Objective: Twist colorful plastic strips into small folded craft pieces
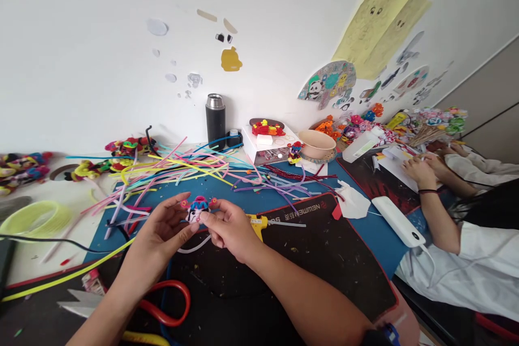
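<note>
Small fuzzy figure (198, 207) sits between my hands, above the dark mat (312, 265), its blue top pointing away from me. My left hand (160, 230) pinches its left edge; my right hand (239, 230) clamps its right, thumb across the front, so neither hand is nearer.

Before the pipe cleaners (194, 165), 1 figure (198, 210) is between left hand (164, 231) and right hand (233, 228). Behind, 1 flask (215, 124) stands left of 1 box (249, 147).
</note>
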`<action>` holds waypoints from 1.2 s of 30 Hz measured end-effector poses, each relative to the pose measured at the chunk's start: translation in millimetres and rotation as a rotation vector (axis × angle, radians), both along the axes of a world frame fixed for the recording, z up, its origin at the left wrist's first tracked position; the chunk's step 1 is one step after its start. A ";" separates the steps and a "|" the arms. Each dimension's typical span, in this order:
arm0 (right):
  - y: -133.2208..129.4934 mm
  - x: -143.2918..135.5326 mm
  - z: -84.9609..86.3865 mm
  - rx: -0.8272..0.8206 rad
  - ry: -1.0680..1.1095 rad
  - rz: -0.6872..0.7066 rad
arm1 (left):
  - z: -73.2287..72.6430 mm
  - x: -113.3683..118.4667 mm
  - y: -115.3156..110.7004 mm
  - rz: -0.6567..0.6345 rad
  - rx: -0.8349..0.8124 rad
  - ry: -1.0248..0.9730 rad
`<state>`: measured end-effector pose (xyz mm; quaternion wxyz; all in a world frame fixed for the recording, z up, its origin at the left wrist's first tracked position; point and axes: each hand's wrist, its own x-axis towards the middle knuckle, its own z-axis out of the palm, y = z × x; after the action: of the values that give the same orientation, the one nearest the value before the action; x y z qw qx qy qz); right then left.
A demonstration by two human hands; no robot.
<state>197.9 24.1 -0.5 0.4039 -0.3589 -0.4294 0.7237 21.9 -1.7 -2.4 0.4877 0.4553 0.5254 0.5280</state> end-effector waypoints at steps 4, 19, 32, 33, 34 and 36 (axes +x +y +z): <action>0.8 0.2 0.9 -0.005 0.005 -0.003 | -0.2 -2.3 -0.5 0.019 -0.016 -0.006; 4.1 3.6 2.3 -0.015 0.017 -0.153 | 4.9 -1.3 -0.2 0.035 -0.016 -0.014; 4.9 5.2 4.0 0.002 0.023 -0.170 | 5.8 -1.7 0.9 0.095 -0.015 -0.219; 5.4 5.9 4.9 0.004 0.022 -0.175 | 6.4 -2.6 1.2 0.102 -0.012 -0.224; 6.0 6.6 5.6 0.002 0.021 -0.185 | 7.1 -3.7 1.6 0.112 -0.009 -0.224; 7.6 8.2 6.3 -0.007 0.020 -0.212 | 9.0 -6.0 2.4 0.141 0.001 -0.223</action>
<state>206.2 31.7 5.8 0.4813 -0.3962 -0.3825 0.6819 15.9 0.7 6.6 0.5045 0.3563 0.4984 0.6084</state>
